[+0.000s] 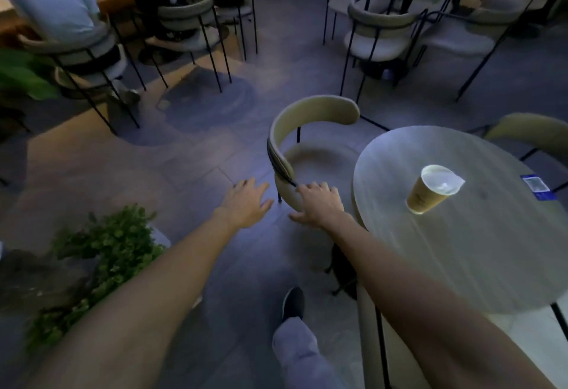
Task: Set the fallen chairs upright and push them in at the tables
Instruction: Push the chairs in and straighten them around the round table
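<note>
The chair point(310, 130) stands upright on its legs, its seat just beside the rim of the round table point(430, 259), not tucked under it. Its curved backrest wraps the side away from the table, and the near end of that curve comes down to the fingertips of the right hand point(319, 204). Those fingers lie across the chair's near edge with the thumb spread out to the left; the blur hides whether they curl round the edge or only rest on it. The left hand point(246, 204) is released, fingers spread and straight, over bare floor just left of the chair and holding nothing. Beyond the right fingers, on the table, stands a paper cup point(430, 191), with a blue card point(536, 187) farther right. Below the left forearm is a leafy plant point(104, 250).
</note>
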The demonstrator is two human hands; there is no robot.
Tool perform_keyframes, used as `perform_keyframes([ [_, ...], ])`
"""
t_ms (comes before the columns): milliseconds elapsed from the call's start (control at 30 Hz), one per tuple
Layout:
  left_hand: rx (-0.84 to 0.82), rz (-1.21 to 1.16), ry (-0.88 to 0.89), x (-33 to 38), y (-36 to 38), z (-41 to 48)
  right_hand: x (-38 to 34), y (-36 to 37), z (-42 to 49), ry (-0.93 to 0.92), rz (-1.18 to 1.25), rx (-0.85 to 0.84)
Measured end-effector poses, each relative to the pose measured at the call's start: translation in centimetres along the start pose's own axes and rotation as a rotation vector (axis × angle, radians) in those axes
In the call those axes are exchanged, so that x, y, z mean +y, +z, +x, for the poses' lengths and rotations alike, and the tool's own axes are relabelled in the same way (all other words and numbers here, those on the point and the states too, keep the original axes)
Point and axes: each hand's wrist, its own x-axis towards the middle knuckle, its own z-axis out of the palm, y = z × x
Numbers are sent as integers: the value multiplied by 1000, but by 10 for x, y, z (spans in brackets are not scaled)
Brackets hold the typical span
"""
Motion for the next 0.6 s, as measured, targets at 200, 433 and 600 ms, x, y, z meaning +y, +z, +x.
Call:
perform_keyframes([
  [200, 40, 40, 96, -32, -45, 145, 31, -34, 123, 70, 70, 1],
  [433, -39, 139, 351, -63, -78, 296, 69, -64, 245, 190, 109, -22],
  [600, -59, 200, 584, -64, -92, 422, 97, -67, 321, 381, 176, -5],
])
